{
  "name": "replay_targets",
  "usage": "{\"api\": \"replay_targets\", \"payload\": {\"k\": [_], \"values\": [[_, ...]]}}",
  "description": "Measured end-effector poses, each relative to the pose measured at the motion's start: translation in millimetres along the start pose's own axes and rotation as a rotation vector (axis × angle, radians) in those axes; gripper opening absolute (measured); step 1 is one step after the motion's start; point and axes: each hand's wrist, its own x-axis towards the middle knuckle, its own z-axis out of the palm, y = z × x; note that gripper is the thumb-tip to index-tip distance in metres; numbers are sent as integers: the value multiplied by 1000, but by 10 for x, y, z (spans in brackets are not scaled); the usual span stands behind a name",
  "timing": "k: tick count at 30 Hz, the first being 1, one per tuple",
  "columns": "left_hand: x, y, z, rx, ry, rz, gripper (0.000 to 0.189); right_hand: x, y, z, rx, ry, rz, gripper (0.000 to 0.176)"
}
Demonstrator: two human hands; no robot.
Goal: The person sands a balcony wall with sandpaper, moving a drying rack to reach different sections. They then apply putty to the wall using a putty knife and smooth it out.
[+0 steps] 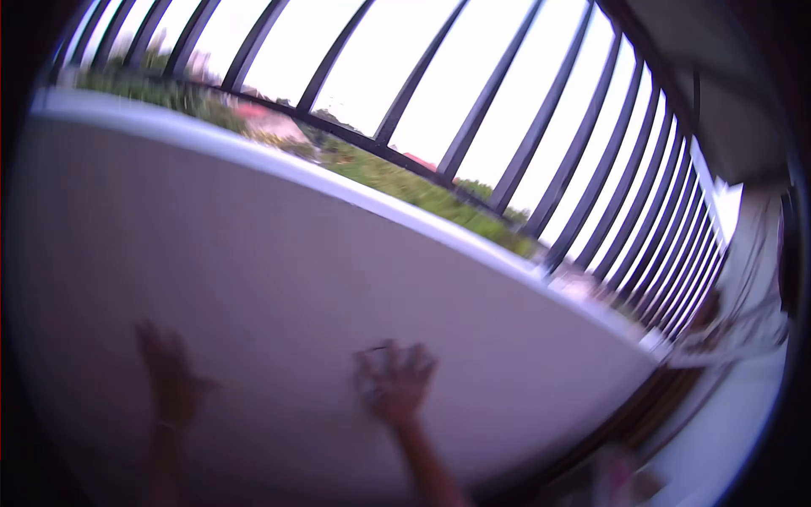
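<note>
My left hand [173,376] is raised in front of the grey wall [279,245], blurred by motion. Its fingers point up and its thumb stands out to the side, with nothing visible in it. A thin band shows at that wrist. Further right, my right hand [397,380] is up against the same wall in this view, fingers spread and slightly bent. A short dark line shows by its fingertips, too blurred to name.
A pale ledge [338,185] tops the wall, with a dark barred railing [405,84] above it. Greenery [405,190] and rooftops show beyond the bars. At the right are a light wall with cables and blurred items low down.
</note>
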Motion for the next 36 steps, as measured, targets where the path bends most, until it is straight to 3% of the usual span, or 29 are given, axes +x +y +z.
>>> {"api": "replay_targets", "payload": {"k": [2, 11, 17, 19, 21, 24, 27, 29, 31, 33, 35, 36], "values": [[62, 221, 33, -40, 22, -46, 136, -137, 343, -122, -17, 42, -71, 43], [91, 346, -75, 91, -35, -44, 136, -293, 207, -53, -40, 42, -8, 49], [58, 316, -65, 165, -94, -2, 130, 115, 1, -227, 89, 118, 308, 41], [83, 386, -87, 189, -123, -1, 127, 469, 7, -370, 160, 136, 284, 46], [62, 372, -162, 232, -146, -7, 125, 779, -131, -459, 161, 190, 240, 56], [-35, 302, -218, 146, -93, 44, 114, 804, -194, -644, 183, 2, -132, 69], [278, 733, -170, 75, -12, -2, 103, 462, 362, -456, 364, -198, -397, 79], [524, 881, -282, -13, 7, 32, 96, 41, 792, -402, 119, -88, -305, 81], [684, 1022, -437, -14, -12, 95, 93, -386, 1279, -321, 128, 92, -13, 76], [951, 1059, -568, 79, -20, 207, 91, -572, 1749, -354, -25, 114, 468, 64], [1196, 1205, -624, 182, -3, 275, 88, -333, 2029, -511, 108, 399, 889, 58], [1316, 1301, -652, 235, -3, 319, 87, -167, 2084, -494, 87, 438, 967, 59]]}}
